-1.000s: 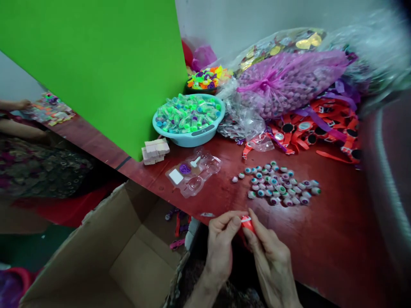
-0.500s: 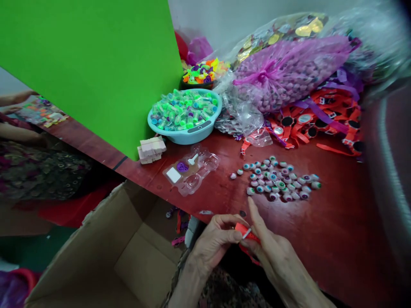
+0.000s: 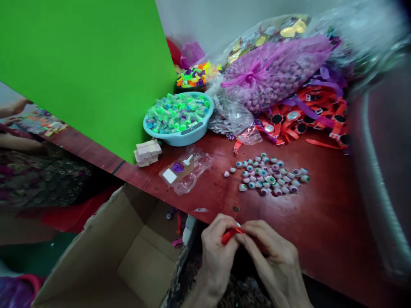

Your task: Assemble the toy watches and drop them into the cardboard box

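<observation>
Glossy dark-red tabletop (image 3: 321, 222) meets a pale wall (image 3: 208, 21); a bright green board (image 3: 80, 64) stands left. At the near edge, left hand (image 3: 218, 252) and right hand (image 3: 272, 256) clamp their fingers on a small orange-red plastic piece (image 3: 228, 234).

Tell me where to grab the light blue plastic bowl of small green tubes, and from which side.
Take the light blue plastic bowl by its near rim, fingers under the flared lip, coming in from the front. The green board stands at its left, a clear plastic bag crowds its right, and the tubes heap above the rim, so a top grasp might spill them.
</observation>
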{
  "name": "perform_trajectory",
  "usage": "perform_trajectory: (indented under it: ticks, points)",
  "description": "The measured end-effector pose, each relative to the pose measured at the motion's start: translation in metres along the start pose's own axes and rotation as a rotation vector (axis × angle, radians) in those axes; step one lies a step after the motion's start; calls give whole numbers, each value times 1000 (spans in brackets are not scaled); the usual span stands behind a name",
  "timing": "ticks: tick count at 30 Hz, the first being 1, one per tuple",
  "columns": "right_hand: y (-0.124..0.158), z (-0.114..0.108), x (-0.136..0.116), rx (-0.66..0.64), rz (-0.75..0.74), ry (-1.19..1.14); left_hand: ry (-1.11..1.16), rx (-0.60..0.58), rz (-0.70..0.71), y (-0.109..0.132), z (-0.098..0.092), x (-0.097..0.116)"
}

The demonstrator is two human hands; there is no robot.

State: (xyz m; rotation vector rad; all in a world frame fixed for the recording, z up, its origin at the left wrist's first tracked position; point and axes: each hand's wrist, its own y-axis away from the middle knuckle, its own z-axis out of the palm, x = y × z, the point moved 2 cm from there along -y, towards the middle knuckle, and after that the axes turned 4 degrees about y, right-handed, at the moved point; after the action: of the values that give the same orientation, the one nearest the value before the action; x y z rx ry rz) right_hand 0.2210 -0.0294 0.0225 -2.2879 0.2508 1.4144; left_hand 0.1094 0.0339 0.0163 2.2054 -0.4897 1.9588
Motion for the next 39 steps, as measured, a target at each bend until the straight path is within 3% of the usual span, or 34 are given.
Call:
perform_trajectory:
  ticks: [3, 7, 14, 19, 23, 32, 39]
  points:
    - [5, -5, 5, -90, 159, -117, -203, -48, 229, 9, 9, 10]
    - [11, -18, 12, -112, 279, -166, -334, -117, 352, 16, 23, 16]
    - [25, -46, 9, 339, 216, -182, -301, -252, 151, 19, 43, 6]
    - [30, -65, 24, 362, 443, -756, -218, -308, 160, 18, 64, 11]
    - [25, -73, 27, 446, 491, -1146, -182, -364, 173, 15, 77, 22]
    - [10, -60, 27, 491, 614, -1426, 14, -363, -18, 18, 61, 20]
    - [0, -40, 26, 381, 720, -1674, 22, -279, -8, 17, 41, 18]
